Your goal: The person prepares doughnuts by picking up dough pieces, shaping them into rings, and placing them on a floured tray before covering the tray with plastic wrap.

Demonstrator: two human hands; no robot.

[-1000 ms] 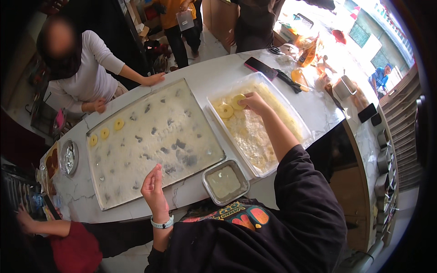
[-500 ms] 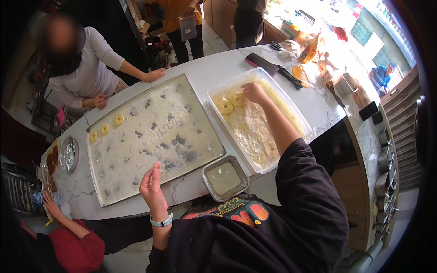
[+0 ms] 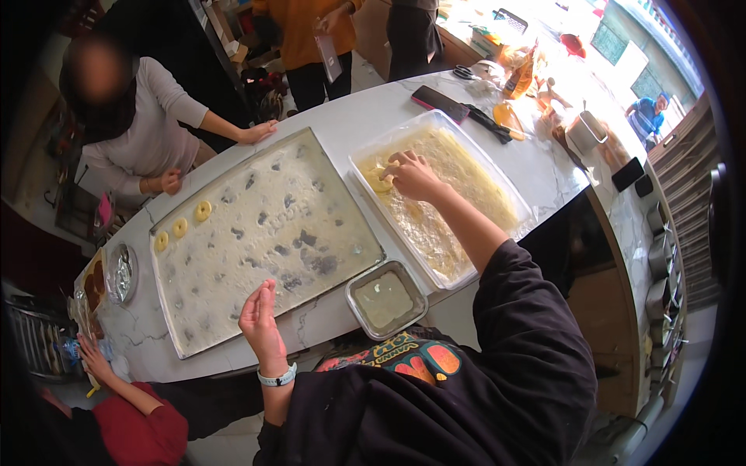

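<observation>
My right hand (image 3: 414, 175) reaches into a clear plastic tub (image 3: 482, 281) with a yellowish, floury bottom. Its fingers are bent and spread over a pale dough ring (image 3: 380, 183) at the tub's left side, and nothing shows lifted in them. The hand hides part of this area. My left hand (image 3: 263, 320) is raised above the near edge of a large floured tray (image 3: 221, 268), its fingers bunched together with nothing visible in them. Several dough rings (image 3: 179, 227) lie in a row at the tray's far left.
A small metal pan of pale flour (image 3: 386, 301) stands between tray and tub. A phone (image 3: 440, 104) and a dark object lie behind the tub. A person in a pale top (image 3: 144, 116) leans at the far left; a red-sleeved person (image 3: 144, 419) is near left.
My right hand has moved left and nearer within the tub, its fingers spreading and now covering part of the dough rings. My left hand has hardly moved.
</observation>
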